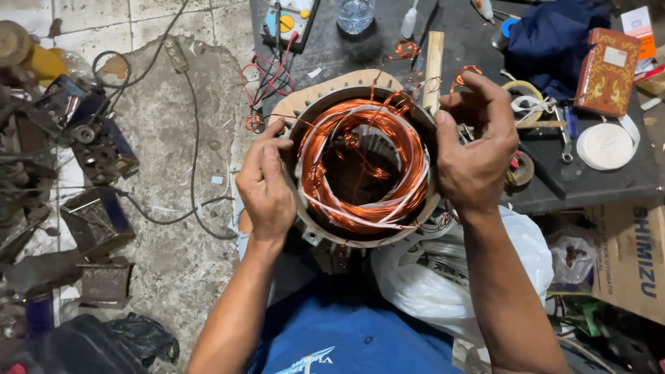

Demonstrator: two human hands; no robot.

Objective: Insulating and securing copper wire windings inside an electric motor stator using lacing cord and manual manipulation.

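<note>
A round metal motor stator (325,237) rests against my lap, its opening facing up. Copper wire coils (360,149) wound with white insulating strips fill its inner ring. My left hand (265,183) grips the stator's left rim, fingers curled onto the coil edge. On the right rim sits my right hand (474,149), thumb and fingers pinching at the windings. Loose copper wire ends (463,73) curl up above that hand. A wooden stick (433,68) stands behind the stator.
A dark workbench (596,183) at the right holds a roll of white tape (606,145), a red box (608,69), a blue cloth (554,38), a multimeter (287,21) and a water bottle (355,14). A white plastic bag (429,284) lies below. Scrap metal parts (90,138) crowd the floor at left.
</note>
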